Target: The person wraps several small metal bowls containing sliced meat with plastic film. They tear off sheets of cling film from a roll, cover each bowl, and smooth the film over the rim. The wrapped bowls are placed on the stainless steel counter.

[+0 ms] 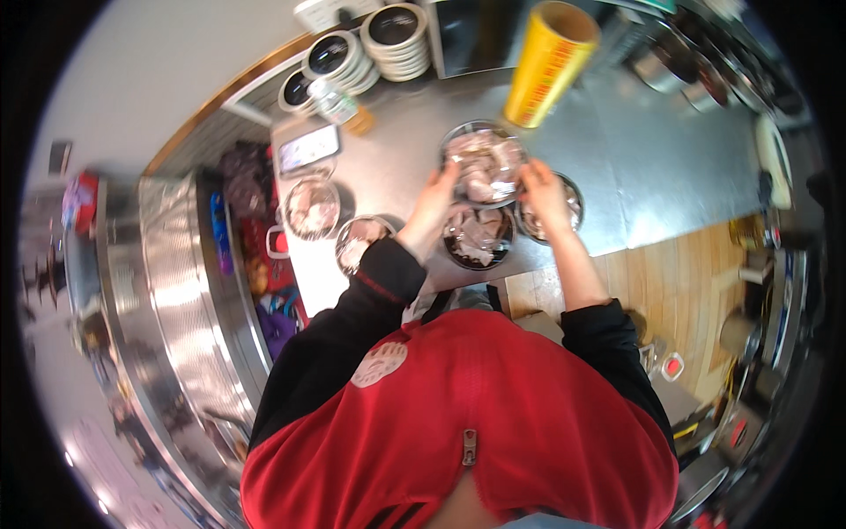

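Between my left hand (433,205) and my right hand (546,197), a round bowl of pale meat pieces (484,164) is gripped by its sides, with shiny clear film over it. Below it, nearer my body, sits another film-covered bowl of meat (479,238). A third bowl (574,198) stands partly hidden under my right hand and wrist. To the left are two more bowls of meat, one (310,208) near the table's left side and one (362,241) beside my left sleeve. A large yellow roll with a hollow core (552,66) stands upright just beyond the held bowl.
Stacked dark-centred, pale-rimmed dishes (395,43) line the back left of the steel table (648,159). A bottle (340,106) and a phone (309,149) lie near them. Metal pots (667,63) stand at the back right. A steel appliance or counter (192,264) is on the left.
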Demonstrator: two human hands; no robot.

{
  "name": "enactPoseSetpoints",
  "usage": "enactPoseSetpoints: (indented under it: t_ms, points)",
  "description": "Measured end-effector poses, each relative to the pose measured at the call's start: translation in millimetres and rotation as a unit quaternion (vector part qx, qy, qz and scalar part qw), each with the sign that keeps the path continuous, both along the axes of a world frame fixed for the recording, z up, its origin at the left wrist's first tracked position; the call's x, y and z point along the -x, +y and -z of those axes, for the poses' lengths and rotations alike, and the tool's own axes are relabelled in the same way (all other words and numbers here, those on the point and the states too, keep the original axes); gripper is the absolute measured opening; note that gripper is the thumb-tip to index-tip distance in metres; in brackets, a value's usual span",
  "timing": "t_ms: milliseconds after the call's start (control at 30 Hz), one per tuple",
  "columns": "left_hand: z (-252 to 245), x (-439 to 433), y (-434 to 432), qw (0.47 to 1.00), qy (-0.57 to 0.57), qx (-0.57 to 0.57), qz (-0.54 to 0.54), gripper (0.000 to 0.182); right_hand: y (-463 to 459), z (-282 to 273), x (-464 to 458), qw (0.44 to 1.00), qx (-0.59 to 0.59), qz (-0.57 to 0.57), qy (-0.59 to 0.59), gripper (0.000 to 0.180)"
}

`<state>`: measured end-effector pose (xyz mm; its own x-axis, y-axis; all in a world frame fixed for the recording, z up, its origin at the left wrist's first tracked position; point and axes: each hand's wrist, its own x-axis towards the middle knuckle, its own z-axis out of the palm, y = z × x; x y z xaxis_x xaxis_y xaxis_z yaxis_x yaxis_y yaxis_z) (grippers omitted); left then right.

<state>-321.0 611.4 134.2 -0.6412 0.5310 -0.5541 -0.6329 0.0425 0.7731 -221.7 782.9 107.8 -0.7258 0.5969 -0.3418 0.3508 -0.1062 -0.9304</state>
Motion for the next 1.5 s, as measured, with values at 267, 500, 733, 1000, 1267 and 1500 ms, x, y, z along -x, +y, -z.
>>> enactPoseSetpoints:
  t_ms: [267, 500, 733, 1000, 1267, 1500]
  points:
    - [-30.8, 32.7, -84.7, 0.963, 0.17, 0.157, 0.141, 0.066, -3.9, -9.4, 4.4, 0.931, -0.349, 0.064, 0.085, 0.021]
    - [-53.7, 50.1, -221.1, 0.968, 0.142, 0.209, -0.002, 0.05, -166.0, 1.2, -7.1, 0.944, -0.141, -0.281, -0.097, 0.054]
    - [-23.2, 72.6, -275.8, 0.979, 0.139, 0.107, 0.107, 0.041, -244.6, 82.8, 2.0, 0.991, 0.043, -0.072, -0.109, 0.031]
    - [-14.4, 104.2, -254.7, 0.932, 0.304, 0.024, 0.197, 0.05, -252.3, 5.8, -2.3, 0.994, -0.101, -0.034, -0.022, 0.02]
    - [-24.4, 104.7, -256.4, 0.964, 0.056, -0.096, 0.242, 0.058, -266.3, -101.6, 6.0, 0.997, 0.065, 0.033, -0.029, 0.033]
    - [-27.6, 89.1, -269.3, 0.979, 0.082, -0.106, 0.156, 0.051, -300.8, -79.3, 16.7, 0.987, -0.123, 0.1, -0.008, 0.033]
